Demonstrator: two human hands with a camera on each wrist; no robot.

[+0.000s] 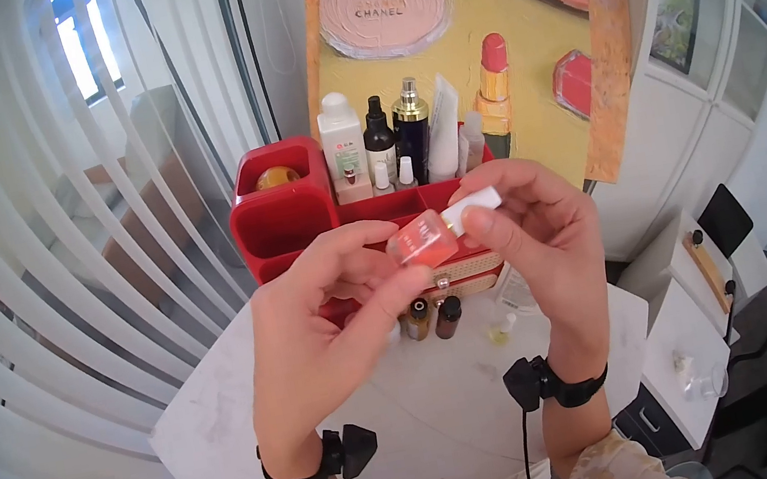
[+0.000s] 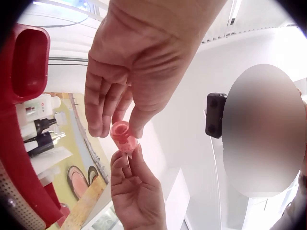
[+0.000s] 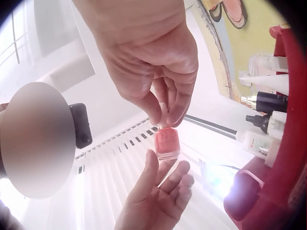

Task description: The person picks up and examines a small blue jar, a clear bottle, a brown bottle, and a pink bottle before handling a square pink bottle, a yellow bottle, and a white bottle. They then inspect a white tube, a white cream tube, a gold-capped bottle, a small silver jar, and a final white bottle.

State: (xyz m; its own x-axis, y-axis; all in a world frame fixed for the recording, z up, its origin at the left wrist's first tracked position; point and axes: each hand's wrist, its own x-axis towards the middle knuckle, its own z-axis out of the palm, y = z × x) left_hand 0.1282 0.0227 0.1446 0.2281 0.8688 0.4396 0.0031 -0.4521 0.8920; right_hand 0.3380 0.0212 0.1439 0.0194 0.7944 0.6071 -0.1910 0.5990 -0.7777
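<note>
A small glass bottle of coral-pink nail polish (image 1: pixel 426 239) is held tilted in front of the red organizer. My left hand (image 1: pixel 324 310) has its thumb and index finger at the bottle's sides near the base. With thumb and fingertips my right hand (image 1: pixel 543 223) pinches the white cap (image 1: pixel 473 211), which lines up with the bottle's neck. Seen from the left wrist, the bottle's round base (image 2: pixel 120 128) faces the camera beside the left thumb. In the right wrist view the pink polish bottle (image 3: pixel 167 143) sits below the right fingertips, with the left fingers underneath.
Behind the hands stands a red organizer (image 1: pixel 287 217) with lotion bottles, a white tube (image 1: pixel 443 133) and two white-capped bottles. Small dark bottles (image 1: pixel 448 317) and a little yellowish bottle (image 1: pixel 502 328) stand on the white table (image 1: pixel 415 427). A painted board (image 1: pixel 510 25) rises behind.
</note>
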